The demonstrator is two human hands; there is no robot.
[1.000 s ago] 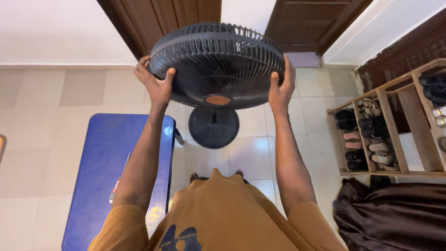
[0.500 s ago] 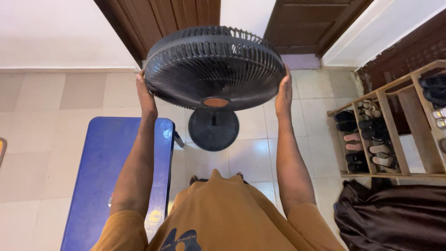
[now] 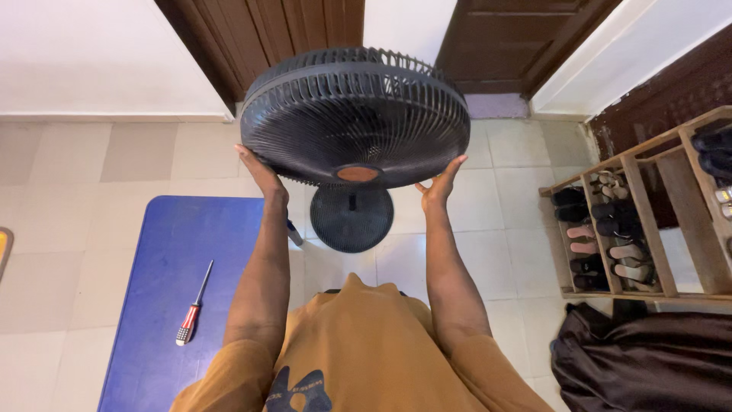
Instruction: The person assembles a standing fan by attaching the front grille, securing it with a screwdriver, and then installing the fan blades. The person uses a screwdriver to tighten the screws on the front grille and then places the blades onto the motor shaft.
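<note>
We held a black fan head (image 3: 354,114) up in front of us, above the fan's round base (image 3: 351,218) on the tiled floor (image 3: 91,160). Our left hand (image 3: 259,172) pressed its left rim, our right hand (image 3: 440,183) its right rim, each grip clamped flat against the cage. Left of the base lay a blue mat (image 3: 164,290) with a screwdriver (image 3: 193,305) on it. Right of the base stood a shoe rack (image 3: 648,221).
</note>
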